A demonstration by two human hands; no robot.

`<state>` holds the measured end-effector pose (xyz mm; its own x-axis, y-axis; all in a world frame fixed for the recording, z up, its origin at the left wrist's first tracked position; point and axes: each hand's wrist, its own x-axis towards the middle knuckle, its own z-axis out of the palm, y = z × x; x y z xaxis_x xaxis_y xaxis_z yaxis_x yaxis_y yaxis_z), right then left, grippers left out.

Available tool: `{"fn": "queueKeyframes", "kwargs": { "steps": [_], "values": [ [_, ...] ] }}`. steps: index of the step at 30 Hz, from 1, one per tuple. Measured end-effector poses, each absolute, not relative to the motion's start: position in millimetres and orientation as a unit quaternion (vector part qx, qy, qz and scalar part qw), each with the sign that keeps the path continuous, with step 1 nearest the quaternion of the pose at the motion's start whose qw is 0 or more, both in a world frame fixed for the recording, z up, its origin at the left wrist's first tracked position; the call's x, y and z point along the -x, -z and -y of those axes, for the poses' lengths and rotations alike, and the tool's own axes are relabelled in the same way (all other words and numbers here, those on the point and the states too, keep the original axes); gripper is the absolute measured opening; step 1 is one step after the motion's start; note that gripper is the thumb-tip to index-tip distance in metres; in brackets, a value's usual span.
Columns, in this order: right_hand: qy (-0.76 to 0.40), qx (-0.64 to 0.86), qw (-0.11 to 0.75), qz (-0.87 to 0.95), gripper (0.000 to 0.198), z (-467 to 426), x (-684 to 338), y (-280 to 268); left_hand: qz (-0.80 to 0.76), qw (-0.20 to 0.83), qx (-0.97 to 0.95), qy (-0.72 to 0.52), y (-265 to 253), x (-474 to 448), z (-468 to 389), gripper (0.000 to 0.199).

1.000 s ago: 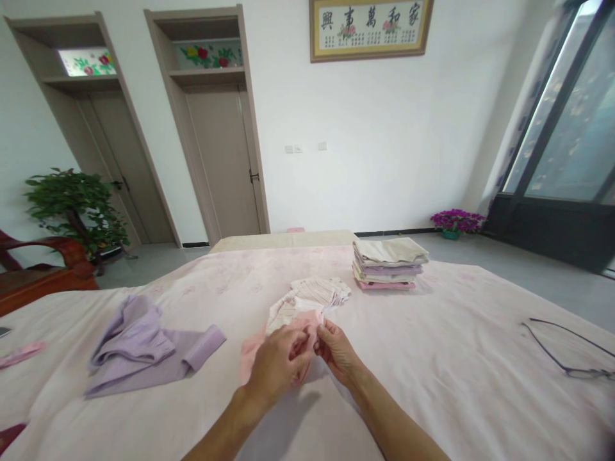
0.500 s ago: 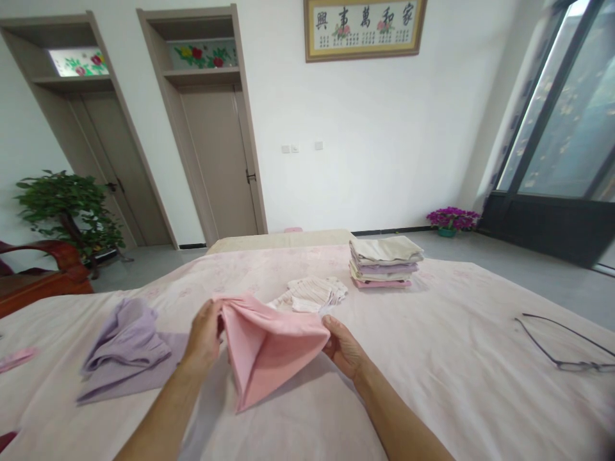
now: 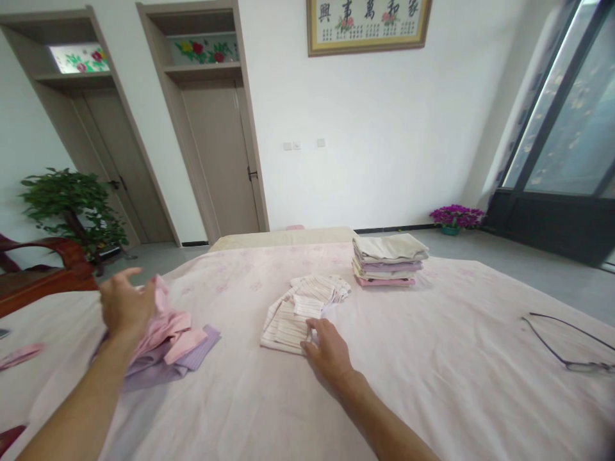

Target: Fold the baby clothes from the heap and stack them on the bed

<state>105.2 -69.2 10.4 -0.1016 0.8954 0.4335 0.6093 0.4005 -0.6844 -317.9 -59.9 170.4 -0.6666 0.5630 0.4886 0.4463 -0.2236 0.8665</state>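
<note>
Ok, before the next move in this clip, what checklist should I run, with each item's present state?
1. Left hand free of the pink cloth: cannot tell; contact is unclear.
2. Pink cloth smooth: not ok, crumpled on the purple cloth.
3. Right hand at the striped cloth: ok, fingertips at its right side.
4. Striped cloth spread flat: not ok, bunched in layers.
5. Folded stack standing: ok, apart from both hands.
6. Glasses clear of the cloths: ok.
</note>
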Motion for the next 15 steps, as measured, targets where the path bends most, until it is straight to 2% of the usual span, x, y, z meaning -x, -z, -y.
{"fn": "queueKeyframes", "kwargs": {
  "steps": [1, 2, 4, 6, 8, 12, 15],
  "values": [
    [-0.158, 0.532, 0.410, 0.724, 0.044, 69.9, -102.2, -10.1, -0.673, -0.006, -0.425, -0.606, -152.6, 303.2, 59.0, 0.047],
    [-0.156, 0.541, 0.403, 0.722, 0.049, 70.6, -99.4, -10.4, -0.690, -0.006, -0.451, -0.566, -135.2, 286.0, 58.1, 0.043],
    [-0.157, 0.528, 0.402, 0.731, 0.045, 73.5, -94.6, -13.0, -0.663, 0.090, -0.530, -0.521, -105.1, 247.1, 56.7, 0.032],
    [-0.145, 0.467, 0.402, 0.774, 0.034, 79.9, -90.6, -17.9, -0.624, 0.207, -0.577, -0.484, -84.6, 207.8, 56.1, 0.030],
    [-0.132, 0.373, 0.374, 0.839, 0.027, 88.5, -87.1, -23.0, -0.591, 0.262, -0.613, -0.454, -75.4, 172.9, 55.1, 0.028],
    [-0.141, 0.237, 0.292, 0.916, 0.027, 98.5, -83.4, -25.8, -0.551, 0.235, -0.694, -0.400, -76.3, 118.4, 47.5, 0.033],
    [-0.151, 0.245, 0.312, 0.906, 0.027, 96.5, -87.5, -22.1, -0.528, 0.188, -0.772, -0.301, -73.5, 85.5, 39.4, 0.053]
  ]
}}
